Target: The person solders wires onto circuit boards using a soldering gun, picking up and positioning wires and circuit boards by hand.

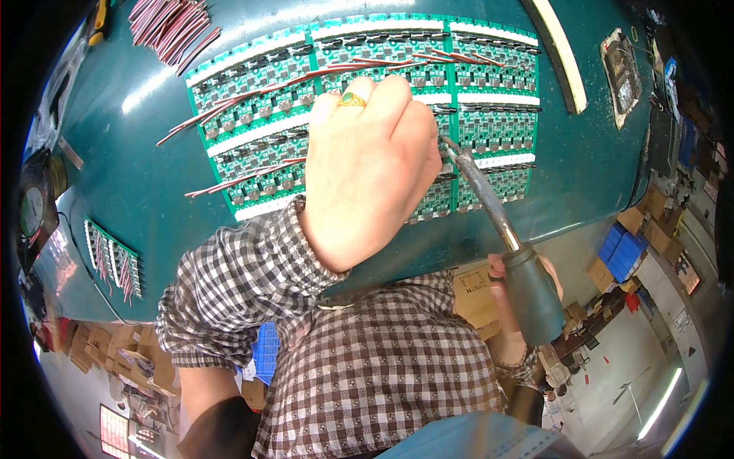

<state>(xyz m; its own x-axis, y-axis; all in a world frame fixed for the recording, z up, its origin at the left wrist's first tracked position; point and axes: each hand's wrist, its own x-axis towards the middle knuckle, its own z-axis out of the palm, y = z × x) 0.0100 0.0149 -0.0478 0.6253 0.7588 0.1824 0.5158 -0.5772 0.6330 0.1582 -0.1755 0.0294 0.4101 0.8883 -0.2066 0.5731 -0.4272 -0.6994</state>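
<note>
Right fingers (498,269) wrapped round iron (527,291), its tip just beside left fingers (411,126); those bent over boards (497,138), grip hidden, can't tell. Looks like soldering wires (321,73); next calls for steady iron on joint

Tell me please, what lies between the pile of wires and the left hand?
Bare table, then green circuit boards with wires across them, in the head view.

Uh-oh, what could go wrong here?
The soldering iron in the right grip has its tip very near the left grip. If it's hot, a slip might burn skin.
It could also scorch the green circuit boards.
The left checked sleeve might snag wires jutting past the boards.
</note>
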